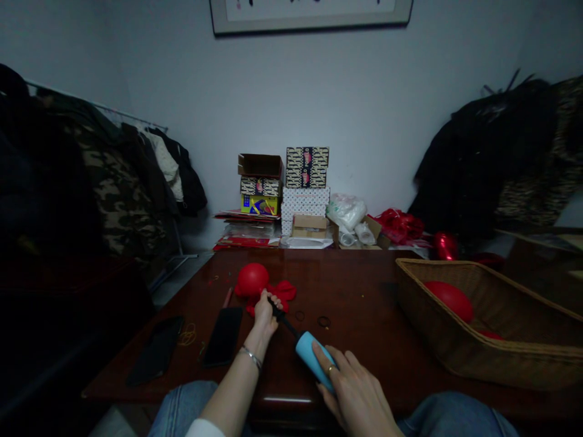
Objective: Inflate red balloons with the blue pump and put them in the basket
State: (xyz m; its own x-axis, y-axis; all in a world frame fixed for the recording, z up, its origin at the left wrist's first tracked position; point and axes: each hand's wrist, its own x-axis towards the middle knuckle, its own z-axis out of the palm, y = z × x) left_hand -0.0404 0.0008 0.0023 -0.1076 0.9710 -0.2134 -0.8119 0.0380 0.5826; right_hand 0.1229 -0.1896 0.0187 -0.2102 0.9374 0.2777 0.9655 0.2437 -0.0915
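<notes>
The left hand (pixel 268 312) clenches beyond an outstretched forearm (pixel 234 391); closer in, the right hand (pixel 355 385) curls, knuckles up.

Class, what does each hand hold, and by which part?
The right hand holds the hand pump by its blue barrel; the left hand grips its black end. Any grip on the red balloon is unclear.

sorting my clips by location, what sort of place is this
Probably a storeroom or back room doubling as a workspace: hanging dark and camouflage-patterned clothes, stacked patterned cardboard boxes, and a glossy dark-brown wooden table suggest it.
</notes>
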